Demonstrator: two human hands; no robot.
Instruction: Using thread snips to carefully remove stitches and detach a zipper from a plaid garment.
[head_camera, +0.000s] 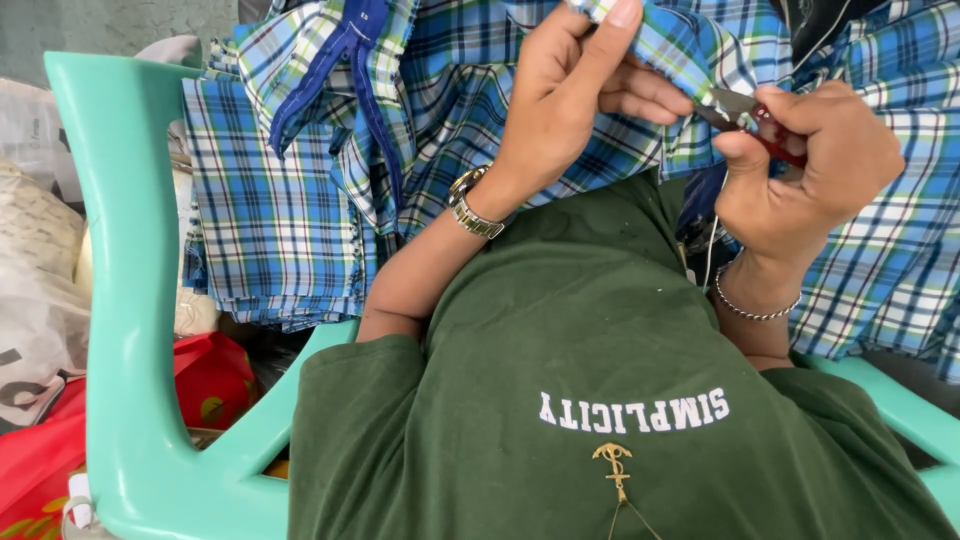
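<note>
My left hand (572, 95) pinches a fold of blue, green and white plaid fabric (450, 90) at the top of the view, thumb and fingers closed on its edge. My right hand (800, 170) grips a small red-handled thread snipper (745, 115), its metal blades touching the fabric edge right beside my left fingers. A metal watch sits on my left wrist and a silver bracelet on my right. More plaid cloth (270, 220) hangs in stacked layers over my lap and to the left.
I sit in a mint-green plastic chair (120, 300) and wear a dark green shirt (600, 380). Red bags (215, 375) and pale sacks (35, 280) lie at the left, beyond the chair arm.
</note>
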